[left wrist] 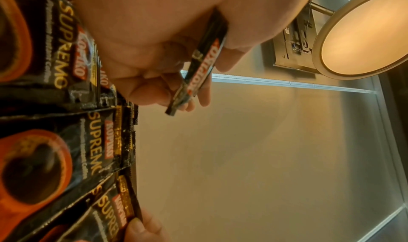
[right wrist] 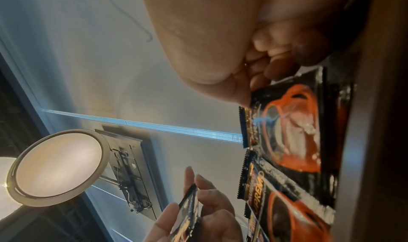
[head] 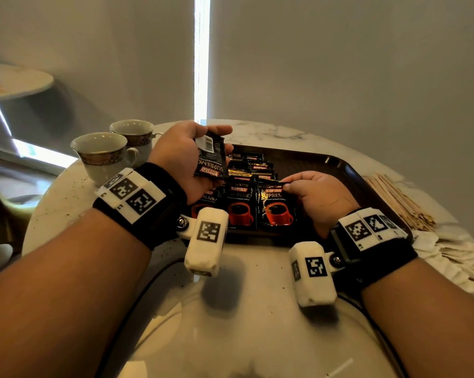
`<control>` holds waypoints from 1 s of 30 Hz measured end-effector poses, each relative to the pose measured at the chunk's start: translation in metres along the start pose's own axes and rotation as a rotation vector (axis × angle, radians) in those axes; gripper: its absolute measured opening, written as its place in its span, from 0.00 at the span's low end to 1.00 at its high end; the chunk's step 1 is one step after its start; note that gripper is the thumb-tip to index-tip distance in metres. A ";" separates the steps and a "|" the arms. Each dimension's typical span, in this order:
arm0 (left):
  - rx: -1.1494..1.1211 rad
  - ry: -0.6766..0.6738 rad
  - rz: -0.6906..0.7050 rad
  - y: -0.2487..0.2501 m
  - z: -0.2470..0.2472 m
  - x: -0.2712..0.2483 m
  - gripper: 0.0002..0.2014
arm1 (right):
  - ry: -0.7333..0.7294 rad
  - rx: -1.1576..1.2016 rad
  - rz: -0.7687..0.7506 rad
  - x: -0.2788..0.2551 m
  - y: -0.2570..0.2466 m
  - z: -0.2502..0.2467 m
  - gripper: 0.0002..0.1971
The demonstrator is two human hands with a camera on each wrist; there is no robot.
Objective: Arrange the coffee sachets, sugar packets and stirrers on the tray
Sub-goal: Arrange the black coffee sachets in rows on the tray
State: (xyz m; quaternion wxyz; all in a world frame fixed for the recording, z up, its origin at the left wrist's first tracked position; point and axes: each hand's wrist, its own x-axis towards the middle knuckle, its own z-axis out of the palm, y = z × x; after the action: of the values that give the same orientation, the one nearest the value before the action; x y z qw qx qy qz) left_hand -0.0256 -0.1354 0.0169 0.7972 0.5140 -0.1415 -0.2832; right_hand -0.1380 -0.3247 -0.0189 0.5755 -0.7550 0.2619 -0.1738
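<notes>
Three glossy foil sachets [head: 242,207] are fronted in rows on the dark tray [head: 336,165]. One sachet [head: 211,156] is gripped by the left hand [head: 184,156]; another's [head: 275,205] corner is pinched by the right hand [head: 320,197]. Two cups [head: 105,156] are seen.

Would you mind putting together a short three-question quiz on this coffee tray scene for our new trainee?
1. True or false: the wooden stirrers already lie on the tray.
2. What does the left hand hold? A) a teacup B) a small stack of coffee sachets C) sugar packets
3. Fill in: the right hand pinches the top edge of the ______ sachet in the front row on the tray.

Key
1. False: they lie on the table to the right of the tray, near the sugar packets.
2. B; the two teacups stand untouched to the left.
3. rightmost
</notes>
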 end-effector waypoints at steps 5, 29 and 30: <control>-0.006 0.001 -0.001 -0.001 -0.002 0.001 0.23 | -0.029 -0.016 -0.012 -0.004 -0.001 0.001 0.07; 0.001 0.018 0.017 -0.002 -0.002 0.000 0.24 | -0.017 -0.096 -0.044 -0.009 -0.003 0.001 0.04; 0.013 0.022 0.018 -0.002 -0.001 -0.001 0.25 | -0.015 -0.100 -0.045 -0.009 -0.004 0.000 0.04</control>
State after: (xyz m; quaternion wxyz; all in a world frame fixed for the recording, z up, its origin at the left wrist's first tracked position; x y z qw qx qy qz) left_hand -0.0261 -0.1343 0.0147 0.7978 0.5210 -0.1391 -0.2696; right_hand -0.1445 -0.3183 -0.0151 0.5348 -0.7899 0.2490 -0.1676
